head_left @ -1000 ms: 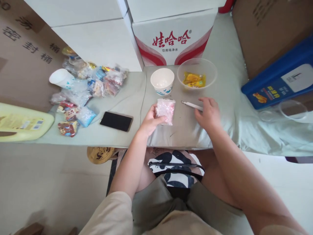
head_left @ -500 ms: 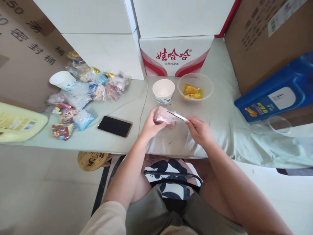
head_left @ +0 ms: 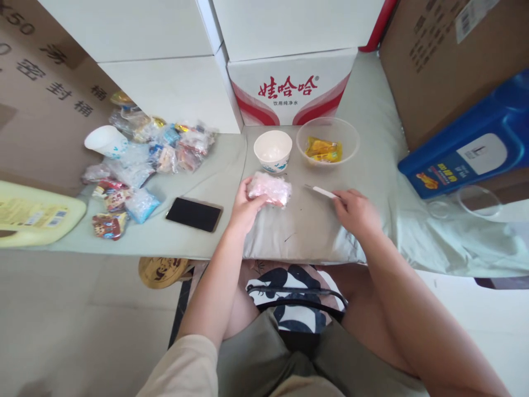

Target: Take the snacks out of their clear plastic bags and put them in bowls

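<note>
A: Status on the pink packet (head_left: 269, 189)?

B: Left hand (head_left: 243, 207) is clamped round it, holding it just above the grey cloth (head_left: 314, 231), in front of the paper cup (head_left: 273, 151). Looks sealed, but the wrapper is too blurry to be sure.

A: Right hand?

B: Right hand (head_left: 356, 212) is closed on the handle of a small white blade (head_left: 321, 191), tip pointing left at the packet, a gap between them. Hand rests on the cloth.

A: Anything done already?

B: One yellow packet (head_left: 323, 149) sits in the clear bowl (head_left: 349, 135). Cup looks empty.

A: What's left?

B: Judging by the layout, early days. A heap of wrapped snacks (head_left: 140, 160) sits well off to the left beside the phone (head_left: 194, 214), untouched.
</note>
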The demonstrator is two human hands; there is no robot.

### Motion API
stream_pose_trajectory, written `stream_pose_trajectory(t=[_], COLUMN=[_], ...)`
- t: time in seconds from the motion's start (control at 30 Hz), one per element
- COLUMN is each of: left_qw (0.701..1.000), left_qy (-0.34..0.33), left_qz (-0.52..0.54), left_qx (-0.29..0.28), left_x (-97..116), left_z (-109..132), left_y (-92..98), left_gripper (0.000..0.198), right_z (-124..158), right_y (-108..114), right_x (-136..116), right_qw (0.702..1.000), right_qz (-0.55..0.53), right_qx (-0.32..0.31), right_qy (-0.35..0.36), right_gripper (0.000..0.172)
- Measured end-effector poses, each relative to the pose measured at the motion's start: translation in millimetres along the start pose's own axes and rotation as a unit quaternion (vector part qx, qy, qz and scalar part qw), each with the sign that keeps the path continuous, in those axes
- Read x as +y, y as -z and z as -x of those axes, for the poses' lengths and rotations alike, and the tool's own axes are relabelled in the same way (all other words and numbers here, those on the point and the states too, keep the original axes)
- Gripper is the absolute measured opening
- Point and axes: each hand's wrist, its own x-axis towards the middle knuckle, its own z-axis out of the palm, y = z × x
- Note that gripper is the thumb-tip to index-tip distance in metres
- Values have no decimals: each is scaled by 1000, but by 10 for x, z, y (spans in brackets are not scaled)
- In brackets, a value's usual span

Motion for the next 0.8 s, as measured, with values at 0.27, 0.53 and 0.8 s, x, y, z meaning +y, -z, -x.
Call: stream_pose_trajectory(t=[0.27,0.53,0.8], left_qw=[939,998,990], left_qy=[-158,-52,63], left_qz=[-287,0,91], left_qx=[-105,27,83], left_x=[7,77,201], left_z=[151,81,51], left_y=[-114,-160,-73], left_gripper=[69,9,25], right_z=[0,17,-7], right_y=[-77,-284,-154], right_x=[-142,-451,-379], right_qw=[987,952,957], right_qz=[-92,-201,-226], right_qx=[65,-48,-17], right_qy=[116,226,180], right_gripper=[38,49,25])
